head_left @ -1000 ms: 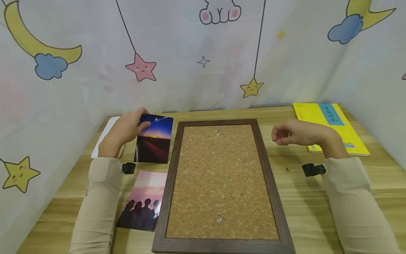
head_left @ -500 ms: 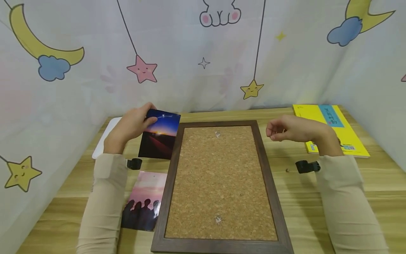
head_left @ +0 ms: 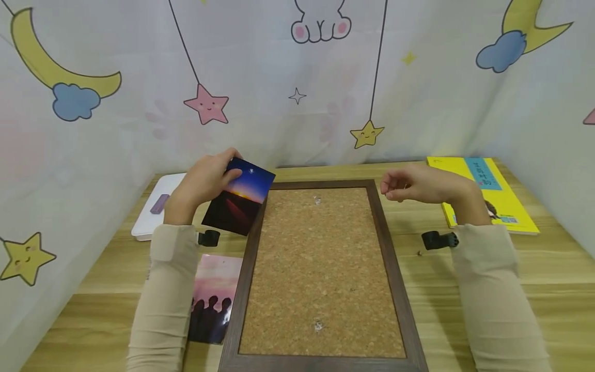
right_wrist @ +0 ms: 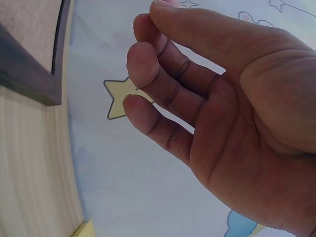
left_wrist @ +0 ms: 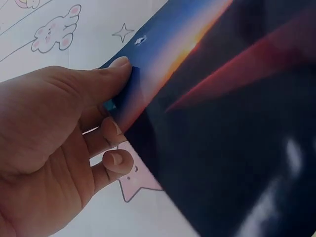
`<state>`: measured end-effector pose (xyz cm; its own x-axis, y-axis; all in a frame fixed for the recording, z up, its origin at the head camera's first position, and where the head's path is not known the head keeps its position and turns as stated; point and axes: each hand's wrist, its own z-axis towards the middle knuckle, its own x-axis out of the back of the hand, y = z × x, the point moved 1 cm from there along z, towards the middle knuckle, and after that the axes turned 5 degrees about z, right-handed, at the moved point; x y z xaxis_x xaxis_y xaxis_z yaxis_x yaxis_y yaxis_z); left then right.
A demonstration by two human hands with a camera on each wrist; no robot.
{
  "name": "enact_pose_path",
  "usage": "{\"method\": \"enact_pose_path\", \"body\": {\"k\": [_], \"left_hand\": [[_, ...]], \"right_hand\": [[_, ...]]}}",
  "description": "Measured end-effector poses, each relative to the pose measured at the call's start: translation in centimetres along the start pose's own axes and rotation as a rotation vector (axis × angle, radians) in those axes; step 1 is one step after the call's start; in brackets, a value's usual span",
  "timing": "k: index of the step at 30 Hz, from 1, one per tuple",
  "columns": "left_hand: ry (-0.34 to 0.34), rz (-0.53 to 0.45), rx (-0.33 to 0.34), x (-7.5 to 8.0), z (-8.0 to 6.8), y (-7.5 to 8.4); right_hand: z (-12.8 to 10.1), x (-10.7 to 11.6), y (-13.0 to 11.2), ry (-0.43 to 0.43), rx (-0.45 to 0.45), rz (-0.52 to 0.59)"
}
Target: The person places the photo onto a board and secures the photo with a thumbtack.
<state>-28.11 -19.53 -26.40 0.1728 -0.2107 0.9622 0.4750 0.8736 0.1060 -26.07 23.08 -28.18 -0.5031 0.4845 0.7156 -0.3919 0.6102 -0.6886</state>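
My left hand [head_left: 226, 173] pinches a sunset photo [head_left: 239, 199] by its top left corner, thumb on the picture side, and holds it tilted above the left rail of the cork board's frame [head_left: 253, 258]. The left wrist view shows the thumb [left_wrist: 106, 74] on the dark photo [left_wrist: 227, 138] with fingers beneath. My right hand [head_left: 390, 190] hovers over the frame's upper right corner, fingers loosely curled [right_wrist: 143, 54], and nothing shows in it. The cork board [head_left: 321, 263] lies flat in the middle, bare apart from small pin marks.
A second photo [head_left: 215, 299] of silhouettes under a pink sky lies left of the frame, partly under my left sleeve. A white flat device [head_left: 155, 206] sits at the back left, a yellow book [head_left: 488, 191] at the back right. A printed curtain [head_left: 297, 77] surrounds the wooden table [head_left: 93, 289].
My left hand has lifted the sunset photo and carried it right, tilting it over the frame's left rail. My right hand has drifted left toward the frame.
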Motion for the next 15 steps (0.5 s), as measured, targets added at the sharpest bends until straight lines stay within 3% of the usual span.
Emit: {"method": "enact_pose_path", "body": {"k": [8,15], "left_hand": [[-0.007,-0.045,-0.003,-0.3,1.0,1.4],[-0.003,-0.06,-0.032,-0.3,1.9,1.9]], "right_hand": [[1.8,0.2,-1.2,0.019,0.057,-0.008],[3.1,0.5,-2.1,0.038,0.088,0.054]]}}
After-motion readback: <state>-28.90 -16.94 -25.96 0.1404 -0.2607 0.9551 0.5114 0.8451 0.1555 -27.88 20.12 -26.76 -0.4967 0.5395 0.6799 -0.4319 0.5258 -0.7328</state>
